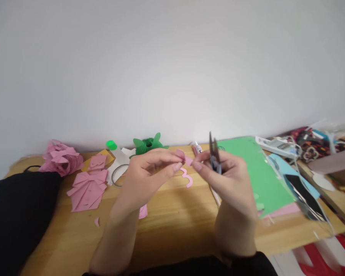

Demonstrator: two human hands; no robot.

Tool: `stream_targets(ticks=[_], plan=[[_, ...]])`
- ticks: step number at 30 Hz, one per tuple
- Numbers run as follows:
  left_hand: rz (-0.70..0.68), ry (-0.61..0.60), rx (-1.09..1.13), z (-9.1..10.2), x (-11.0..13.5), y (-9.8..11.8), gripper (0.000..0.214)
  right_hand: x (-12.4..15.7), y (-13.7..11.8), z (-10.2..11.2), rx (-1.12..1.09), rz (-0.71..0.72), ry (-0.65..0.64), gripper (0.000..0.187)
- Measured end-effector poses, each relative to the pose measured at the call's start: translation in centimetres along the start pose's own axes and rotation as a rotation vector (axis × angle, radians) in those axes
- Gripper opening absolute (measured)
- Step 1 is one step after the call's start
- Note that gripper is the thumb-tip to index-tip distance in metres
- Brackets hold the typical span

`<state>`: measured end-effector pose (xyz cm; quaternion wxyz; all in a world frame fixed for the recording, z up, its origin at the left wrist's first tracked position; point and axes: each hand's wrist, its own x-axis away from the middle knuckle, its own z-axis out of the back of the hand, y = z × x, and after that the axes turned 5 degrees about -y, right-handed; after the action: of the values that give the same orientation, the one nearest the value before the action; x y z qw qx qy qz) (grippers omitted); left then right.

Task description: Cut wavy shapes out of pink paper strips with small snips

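A small pink paper piece is held up over the middle of the table, pinched at one end by the thumb and fingers of my left hand. The fingertips of my right hand meet its other end. That same hand grips a pair of scissors, blades pointing up and away from the paper. Just beneath lies a pink paper cutout shaped like a 3. Another pink paper piece shows partly behind my left wrist.
Pleated pink paper, a pink paper bundle and a green-capped bottle stand left. A green paper figure and a glue tube are behind my hands. Green sheets and a white power strip lie right.
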<state>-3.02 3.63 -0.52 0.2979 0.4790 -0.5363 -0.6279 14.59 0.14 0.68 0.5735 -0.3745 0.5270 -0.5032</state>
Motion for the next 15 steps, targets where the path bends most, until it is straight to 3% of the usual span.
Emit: stream_targets(ticks=[5, 8, 10, 12, 13, 15], plan=[[-0.015, -0.029, -0.041, -0.1, 0.0, 0.0, 0.019, 0.9, 0.9, 6.4, 0.279, -0.240, 0.316, 0.023], [0.020, -0.042, 0.015, -0.9, -0.2, -0.5, 0.016, 2.2, 3.6, 9.1, 0.551, -0.547, 0.301, 0.026], [0.118, -0.074, 0.052, -1.9, -0.6, -1.5, 0.012, 3.0, 6.1, 9.8, 0.572, -0.645, 0.284, 0.022], [0.307, -0.095, 0.122, -3.1, -1.0, -3.1, 0.008, 3.6, 8.5, 10.0, 0.572, -0.706, 0.288, 0.020], [0.423, -0.106, 0.157, -3.7, -1.1, -4.0, 0.008, 3.8, 9.5, 10.0, 0.570, -0.725, 0.295, 0.022], [0.522, -0.137, 0.172, -4.6, -1.0, -6.0, 0.009, 4.1, 11.0, 10.2, 0.565, -0.723, 0.333, 0.022]])
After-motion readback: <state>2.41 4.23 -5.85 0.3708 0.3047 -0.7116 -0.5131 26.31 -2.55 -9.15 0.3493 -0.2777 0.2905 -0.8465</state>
